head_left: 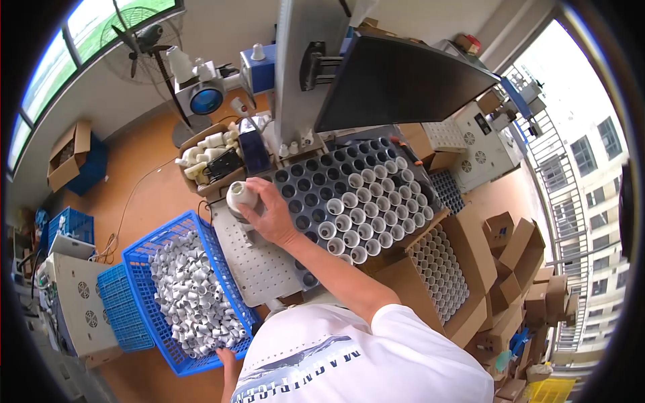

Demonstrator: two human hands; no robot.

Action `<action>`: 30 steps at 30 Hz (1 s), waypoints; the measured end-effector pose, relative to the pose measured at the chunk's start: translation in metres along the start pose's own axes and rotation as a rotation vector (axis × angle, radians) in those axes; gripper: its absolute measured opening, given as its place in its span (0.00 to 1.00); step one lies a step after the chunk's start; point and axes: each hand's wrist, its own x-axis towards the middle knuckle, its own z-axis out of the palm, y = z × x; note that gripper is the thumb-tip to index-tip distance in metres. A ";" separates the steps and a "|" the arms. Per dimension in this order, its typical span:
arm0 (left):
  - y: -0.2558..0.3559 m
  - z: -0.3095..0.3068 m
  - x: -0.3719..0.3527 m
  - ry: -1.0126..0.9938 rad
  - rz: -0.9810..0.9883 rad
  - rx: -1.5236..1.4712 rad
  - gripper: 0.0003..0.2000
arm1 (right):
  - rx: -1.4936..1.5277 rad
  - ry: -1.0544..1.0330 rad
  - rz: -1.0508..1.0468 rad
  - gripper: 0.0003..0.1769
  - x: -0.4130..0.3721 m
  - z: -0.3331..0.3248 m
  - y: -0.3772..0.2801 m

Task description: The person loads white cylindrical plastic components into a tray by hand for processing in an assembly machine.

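My right hand [269, 213] is closed around a white cup-shaped part [240, 195], its open end facing up, above the top of a perforated metal plate [252, 258]. Low in the view, my left hand [226, 357] is at the near edge of a blue basket [232, 295] heaped with small white-grey parts [191, 295]; whether its fingers hold anything is too small to tell. Right of my right hand lies a black tray [312, 168] with round holes. White cups [371, 209] stand in many of its holes, mostly on the right side.
An open cardboard box [470, 269] with rows of white cups stands at the right. Behind the tray are a dark monitor [410, 80] and a grey column [295, 107]. A box of mixed parts [211, 158] sits at the upper left, near a floor fan [144, 40].
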 end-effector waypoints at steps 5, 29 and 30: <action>-0.025 0.028 -0.056 -0.130 -0.334 -0.006 0.17 | -0.152 0.026 0.145 0.21 -0.037 -0.069 0.047; 0.034 0.038 -0.051 -0.154 -0.272 -0.222 0.21 | -0.935 -0.389 0.687 0.31 -0.002 -0.386 0.321; 0.022 0.033 -0.053 -0.125 -0.309 -0.263 0.21 | -0.933 -0.396 0.678 0.30 0.001 -0.387 0.318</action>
